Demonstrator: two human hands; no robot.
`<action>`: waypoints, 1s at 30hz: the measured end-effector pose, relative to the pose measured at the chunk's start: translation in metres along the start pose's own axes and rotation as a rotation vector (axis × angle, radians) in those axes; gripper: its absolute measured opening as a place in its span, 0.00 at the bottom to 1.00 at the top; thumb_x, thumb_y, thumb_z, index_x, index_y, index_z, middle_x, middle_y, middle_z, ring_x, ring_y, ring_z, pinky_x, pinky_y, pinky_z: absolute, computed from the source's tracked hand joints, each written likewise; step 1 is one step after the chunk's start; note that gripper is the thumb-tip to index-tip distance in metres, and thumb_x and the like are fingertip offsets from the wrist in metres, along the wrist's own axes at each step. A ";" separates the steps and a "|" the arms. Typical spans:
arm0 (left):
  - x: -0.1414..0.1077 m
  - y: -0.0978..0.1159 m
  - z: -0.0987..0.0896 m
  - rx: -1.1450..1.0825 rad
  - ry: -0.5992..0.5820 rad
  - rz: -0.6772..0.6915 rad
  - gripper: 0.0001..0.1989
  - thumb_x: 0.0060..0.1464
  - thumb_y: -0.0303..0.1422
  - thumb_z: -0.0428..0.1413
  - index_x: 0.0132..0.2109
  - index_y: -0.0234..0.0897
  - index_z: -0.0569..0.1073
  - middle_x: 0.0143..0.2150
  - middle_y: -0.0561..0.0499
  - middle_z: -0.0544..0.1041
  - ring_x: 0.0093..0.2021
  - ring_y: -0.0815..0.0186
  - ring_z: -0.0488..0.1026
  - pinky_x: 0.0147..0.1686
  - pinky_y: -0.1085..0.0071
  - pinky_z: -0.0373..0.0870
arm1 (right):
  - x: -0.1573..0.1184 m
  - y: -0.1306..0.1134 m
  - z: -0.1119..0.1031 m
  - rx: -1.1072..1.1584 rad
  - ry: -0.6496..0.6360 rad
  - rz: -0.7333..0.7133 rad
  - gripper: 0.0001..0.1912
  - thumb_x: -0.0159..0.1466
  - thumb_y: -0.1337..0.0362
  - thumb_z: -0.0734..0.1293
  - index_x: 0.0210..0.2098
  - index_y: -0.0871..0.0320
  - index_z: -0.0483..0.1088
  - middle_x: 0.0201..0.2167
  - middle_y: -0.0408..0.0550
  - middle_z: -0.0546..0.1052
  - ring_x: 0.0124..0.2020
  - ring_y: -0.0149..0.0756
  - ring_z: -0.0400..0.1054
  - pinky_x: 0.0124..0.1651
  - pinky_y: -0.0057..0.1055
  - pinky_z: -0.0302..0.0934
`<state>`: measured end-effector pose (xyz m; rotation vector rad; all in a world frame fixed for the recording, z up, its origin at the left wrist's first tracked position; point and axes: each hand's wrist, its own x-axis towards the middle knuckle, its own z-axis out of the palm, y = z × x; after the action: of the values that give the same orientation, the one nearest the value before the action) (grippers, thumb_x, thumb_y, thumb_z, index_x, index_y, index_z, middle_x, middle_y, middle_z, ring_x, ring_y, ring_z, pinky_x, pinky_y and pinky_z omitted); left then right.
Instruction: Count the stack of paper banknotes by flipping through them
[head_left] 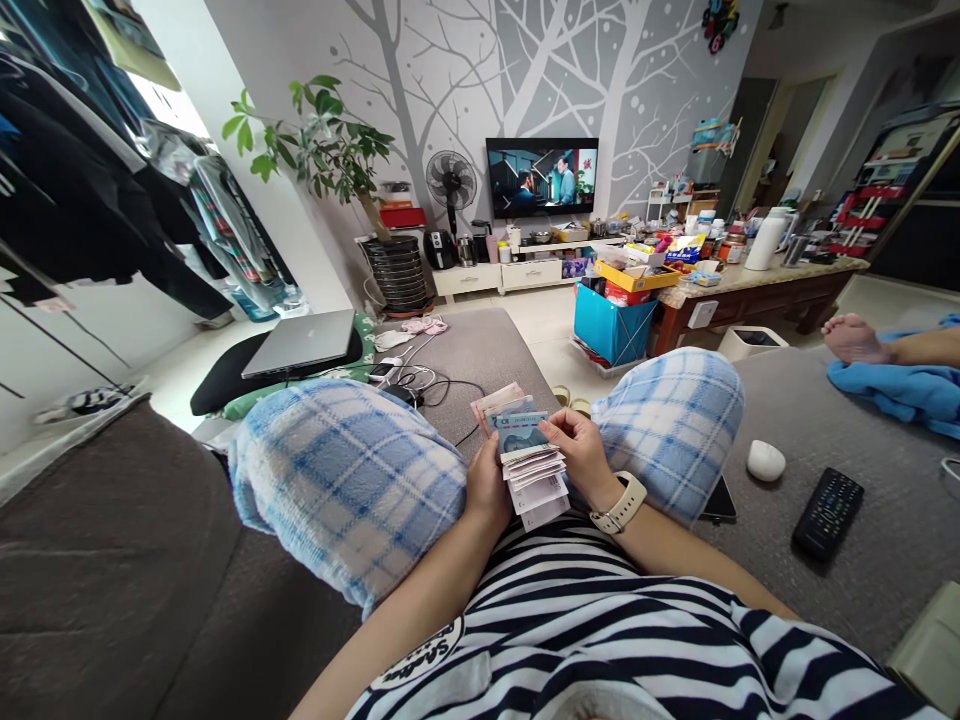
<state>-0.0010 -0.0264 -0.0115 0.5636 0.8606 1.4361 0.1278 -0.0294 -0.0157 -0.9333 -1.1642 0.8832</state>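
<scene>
Between my hands is a fanned stack of banknotes (534,474), held over my lap. A blue-green banknote (523,432) lies face up on top, with pinkish ones sticking out behind it at the upper left. Folded-over pale notes hang down at the near side. My left hand (489,478) is closed around the stack's left edge. My right hand (581,450), with a cream watch on the wrist, pinches the upper right corner of the blue-green note between thumb and fingers. Both hands rest between my raised knees in blue plaid trousers (352,480).
A laptop (301,343) and tangled white cables (411,375) lie to the left. On the right are a white rounded case (765,461), a black remote control (828,513) and another person's bare foot (855,338). Ahead stand a blue box (611,325) and a cluttered table (802,275).
</scene>
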 end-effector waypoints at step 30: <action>0.002 -0.003 -0.004 -0.048 -0.070 -0.024 0.17 0.37 0.34 0.67 0.37 0.33 0.76 0.31 0.48 0.81 0.34 0.57 0.79 0.38 0.64 0.74 | 0.001 0.004 0.002 0.059 0.044 0.015 0.18 0.52 0.55 0.76 0.31 0.56 0.67 0.22 0.37 0.67 0.24 0.30 0.58 0.28 0.29 0.53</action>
<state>-0.0022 -0.0250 -0.0165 0.5621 0.7730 1.4040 0.1258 -0.0263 -0.0190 -0.9100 -1.0893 0.9009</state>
